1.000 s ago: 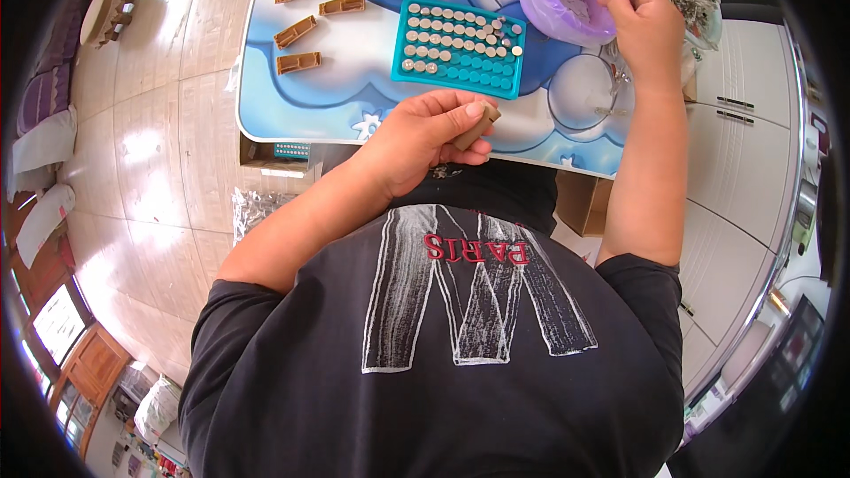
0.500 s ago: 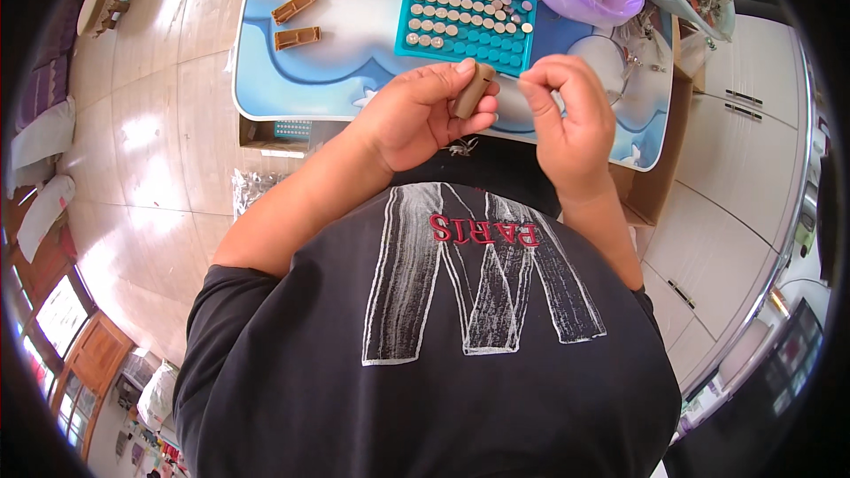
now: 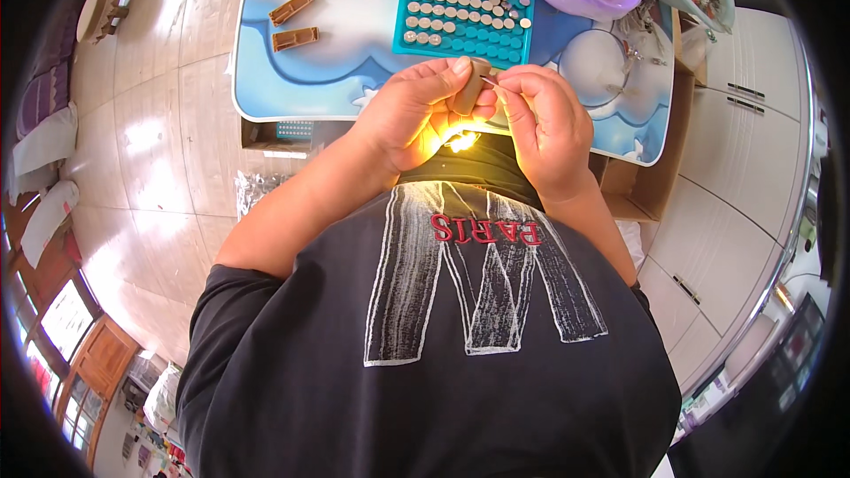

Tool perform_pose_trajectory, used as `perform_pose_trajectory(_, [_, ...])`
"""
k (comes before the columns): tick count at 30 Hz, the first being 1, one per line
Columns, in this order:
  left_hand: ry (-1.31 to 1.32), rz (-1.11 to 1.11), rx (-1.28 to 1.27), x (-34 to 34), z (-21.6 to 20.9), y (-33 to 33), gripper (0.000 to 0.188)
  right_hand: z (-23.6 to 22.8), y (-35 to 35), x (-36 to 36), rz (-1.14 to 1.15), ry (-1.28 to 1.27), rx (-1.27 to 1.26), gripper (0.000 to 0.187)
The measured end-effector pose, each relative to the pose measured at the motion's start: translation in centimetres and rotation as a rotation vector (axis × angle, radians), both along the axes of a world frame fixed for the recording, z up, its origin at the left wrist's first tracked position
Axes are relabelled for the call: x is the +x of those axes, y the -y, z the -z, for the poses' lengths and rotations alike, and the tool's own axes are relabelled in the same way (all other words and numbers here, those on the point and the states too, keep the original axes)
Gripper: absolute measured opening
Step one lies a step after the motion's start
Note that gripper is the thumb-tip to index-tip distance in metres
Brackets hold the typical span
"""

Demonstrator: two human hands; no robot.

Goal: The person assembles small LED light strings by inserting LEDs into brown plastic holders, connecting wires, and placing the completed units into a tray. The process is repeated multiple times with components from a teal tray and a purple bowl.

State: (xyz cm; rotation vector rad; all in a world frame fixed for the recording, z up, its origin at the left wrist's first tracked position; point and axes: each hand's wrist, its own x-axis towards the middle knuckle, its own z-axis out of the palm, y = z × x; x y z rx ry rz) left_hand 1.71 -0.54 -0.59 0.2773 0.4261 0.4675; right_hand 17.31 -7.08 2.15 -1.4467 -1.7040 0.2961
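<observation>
My left hand holds a small brown plastic cylinder upright but tilted, between thumb and fingers, above the table's near edge. My right hand is closed in a pinch on a thin, metallic-looking sliver, whose tip meets the cylinder's upper side. Too little of that sliver shows to tell its kind. Below the hands a warm yellow light glows brightly and lights up both palms. Just beyond the hands, a teal tray carries rows of silver button cells; some near-side wells hold none.
Several brown plastic casings lie at the far left of the blue-and-white table. A purple bowl with a plastic liner stands back right, beside a basket of tangled wires. White cabinets stand to the right.
My right hand has moved left and in to the cylinder, bringing the thin sliver against it. The yellow light below the hands has come on. My left hand keeps its hold.
</observation>
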Motion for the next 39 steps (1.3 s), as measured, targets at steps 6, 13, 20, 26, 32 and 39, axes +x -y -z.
perform_pose_trajectory(6, [-0.017,0.066,0.04,-0.3,0.7,-0.2,0.034,-1.1,0.2,-0.2,-0.005,-0.084,-0.115,0.007])
perform_pose_trajectory(13, [-0.113,0.023,-0.012,-0.2,-0.2,-0.1,0.035,-0.7,0.0,0.2,-0.031,0.013,-0.019,0.011])
perform_pose_trajectory(20, [-0.059,0.074,0.042,-0.4,0.3,-0.3,0.035,-0.6,-0.2,0.2,-0.033,0.006,-0.03,0.01])
perform_pose_trajectory(26, [-0.021,0.07,0.019,-0.3,0.3,-0.3,0.033,-0.7,-0.1,0.1,-0.031,-0.031,-0.049,0.009])
perform_pose_trajectory(32, [-0.04,0.05,0.025,-0.1,0.4,0.0,0.026,0.0,-0.1,0.3,-0.018,0.074,-0.01,0.012])
perform_pose_trajectory(39, [-0.185,-0.002,-0.028,0.5,-1.1,0.1,0.028,0.3,-0.1,-0.1,0.007,-0.009,-0.003,0.014])
